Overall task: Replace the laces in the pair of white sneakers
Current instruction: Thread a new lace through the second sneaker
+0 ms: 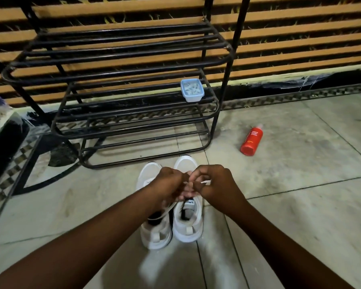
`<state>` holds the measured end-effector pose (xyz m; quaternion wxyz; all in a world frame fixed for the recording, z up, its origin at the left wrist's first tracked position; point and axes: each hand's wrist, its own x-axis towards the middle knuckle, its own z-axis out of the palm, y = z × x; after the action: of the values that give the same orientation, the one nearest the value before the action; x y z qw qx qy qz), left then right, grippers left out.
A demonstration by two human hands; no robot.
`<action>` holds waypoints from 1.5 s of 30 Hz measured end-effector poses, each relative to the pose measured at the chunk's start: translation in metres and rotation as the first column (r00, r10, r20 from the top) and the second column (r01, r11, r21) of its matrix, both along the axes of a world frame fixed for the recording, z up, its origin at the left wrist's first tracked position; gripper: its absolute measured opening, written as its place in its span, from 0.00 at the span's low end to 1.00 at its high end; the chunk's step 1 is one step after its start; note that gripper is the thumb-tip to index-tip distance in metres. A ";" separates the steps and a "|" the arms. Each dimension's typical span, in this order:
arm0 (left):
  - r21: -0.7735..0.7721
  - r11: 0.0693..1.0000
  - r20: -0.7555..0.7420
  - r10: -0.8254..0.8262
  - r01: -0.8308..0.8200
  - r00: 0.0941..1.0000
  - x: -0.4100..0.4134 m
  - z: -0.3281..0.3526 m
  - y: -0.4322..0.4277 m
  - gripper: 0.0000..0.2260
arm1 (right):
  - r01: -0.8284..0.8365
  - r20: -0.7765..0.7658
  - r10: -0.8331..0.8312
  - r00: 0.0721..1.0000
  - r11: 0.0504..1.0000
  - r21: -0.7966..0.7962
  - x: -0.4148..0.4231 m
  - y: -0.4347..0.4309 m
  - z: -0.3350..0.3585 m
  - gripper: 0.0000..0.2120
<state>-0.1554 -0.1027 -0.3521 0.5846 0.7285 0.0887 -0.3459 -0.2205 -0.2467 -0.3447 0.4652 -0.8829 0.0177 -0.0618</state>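
Pinching the white lace (165,212) in curled fingertips, the left hand (168,183) and right hand (216,184) meet over the right-hand sneaker (188,228). Its mate (154,236) stands touching it at 9 o'clock, and both sit at 6 o'clock from the black rack (121,66). The lace looks light, limp and likely slippery, so it is best gripped close to its tip.

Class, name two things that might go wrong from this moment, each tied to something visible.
1. The left hand and right hand bunch over the right sneaker, hiding its eyelets; one might get skipped.
2. The slack lace trails across the left sneaker and may snag there.
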 end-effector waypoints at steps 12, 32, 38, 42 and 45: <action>0.068 0.996 0.111 0.055 -0.063 0.992 0.032 0.022 0.027 0.07 | 0.114 -0.071 -0.106 0.992 0.988 0.108 -0.015 0.008 -0.034 0.07; 0.515 0.830 0.448 -0.473 0.214 0.758 0.015 -0.015 0.043 0.09 | 0.081 -0.038 -0.098 0.994 0.946 -0.315 -0.016 0.007 -0.060 0.14; 0.465 0.863 0.513 -0.444 0.197 0.735 0.022 -0.004 0.049 0.02 | -0.072 0.089 0.142 0.986 0.837 -0.543 -0.016 0.024 -0.050 0.15; 0.443 0.882 0.519 -0.397 0.159 0.757 0.023 -0.002 0.052 0.02 | -0.164 -0.015 0.192 0.981 0.794 -0.585 -0.009 0.032 -0.051 0.10; 0.422 0.896 0.537 -0.369 0.137 0.759 0.021 -0.004 0.053 0.03 | -0.214 -0.010 0.251 0.968 0.803 -0.557 -0.002 0.032 -0.046 0.06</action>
<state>-0.1348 -0.0497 -0.3556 0.3859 0.8991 -0.1420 -0.1501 -0.2227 -0.2150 -0.3911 0.1941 -0.9724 -0.1242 -0.0352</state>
